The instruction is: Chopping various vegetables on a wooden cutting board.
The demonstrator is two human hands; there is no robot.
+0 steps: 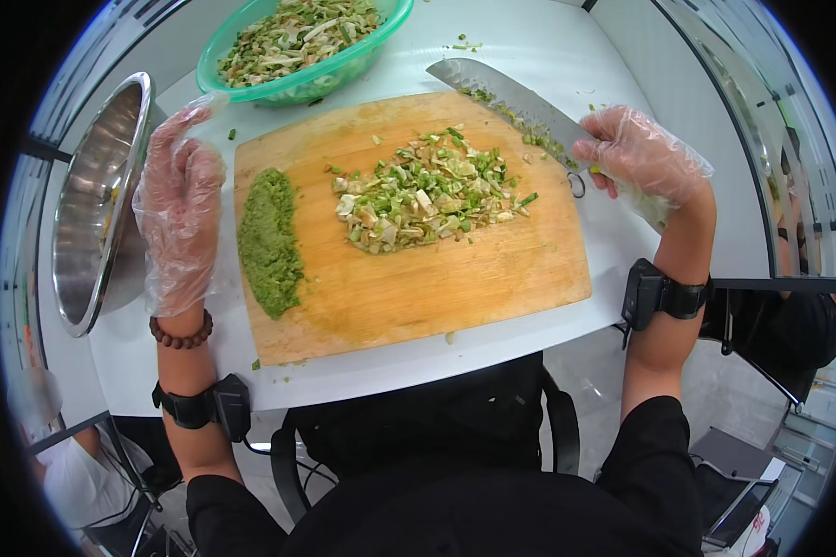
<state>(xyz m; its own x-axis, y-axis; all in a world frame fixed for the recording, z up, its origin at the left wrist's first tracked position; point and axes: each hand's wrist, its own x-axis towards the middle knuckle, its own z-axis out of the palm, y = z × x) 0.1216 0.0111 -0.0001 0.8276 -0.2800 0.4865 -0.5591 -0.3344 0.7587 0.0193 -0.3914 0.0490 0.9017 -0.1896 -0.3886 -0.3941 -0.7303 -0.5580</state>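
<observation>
In a clear plastic glove, my right hand grips a broad kitchen knife near its handle. Green bits cling along the blade, which reaches over the far right edge of the wooden cutting board. My left hand, gloved the same way, is beside the board's left edge with its fingers apart and nothing in them. Chopped leafy vegetable is spread over the middle of the board. A long mound of finely minced green vegetable lies along the board's left side.
A green plastic bowl of chopped vegetable stands beyond the board. Left of my left hand, a stainless steel bowl is tilted. Vegetable scraps dot the white table. Low panels flank the table; another person's white sleeve shows at lower left.
</observation>
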